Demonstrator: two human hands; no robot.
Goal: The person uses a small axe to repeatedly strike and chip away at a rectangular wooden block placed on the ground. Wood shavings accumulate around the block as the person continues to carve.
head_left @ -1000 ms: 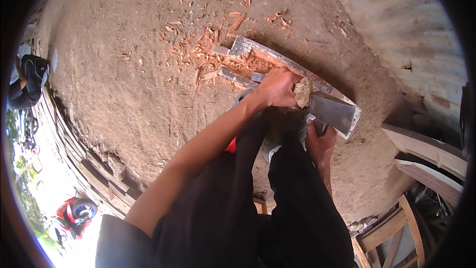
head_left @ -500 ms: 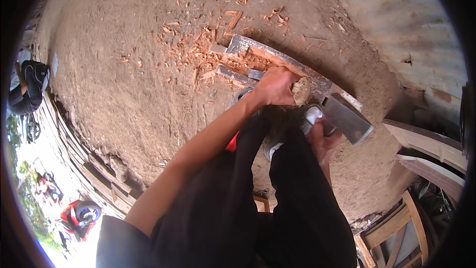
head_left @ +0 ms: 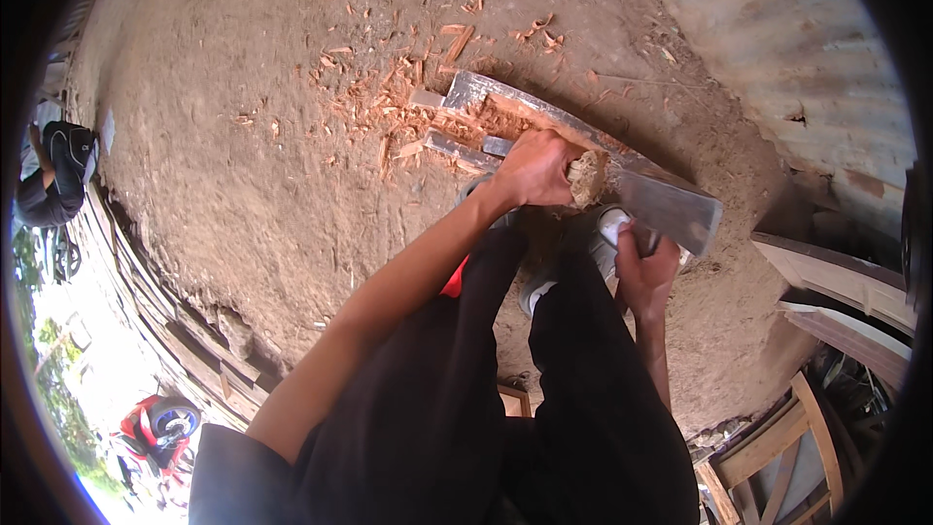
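Note:
My left hand [head_left: 536, 170] is closed round a chisel, its battered wooden handle end [head_left: 587, 179] sticking out to the right. The chisel's flat metal blade [head_left: 497, 146] points left over a weathered wooden piece [head_left: 569, 123], which has a hollow full of reddish chips. Closed as well, my right hand [head_left: 648, 272] grips a hatchet-like tool with a broad, flat grey head [head_left: 671, 212]. Its handle is mostly hidden by my fingers. The head's left end lies close beside the chisel handle; whether they touch, I cannot tell. My shoes [head_left: 607, 233] are against the wood's near side.
Reddish wood shavings [head_left: 389, 102] litter the dirt ground. A corrugated metal sheet [head_left: 797, 68] stands at the far right, with wooden frames [head_left: 777, 447] below it. At the left are stacked planks [head_left: 180, 331], a red motorcycle [head_left: 160, 423] and a seated person [head_left: 63, 170].
My right hand and the grey-headed tool have moved up and slightly, bringing the head nearer the chisel handle. My left hand has hardly moved.

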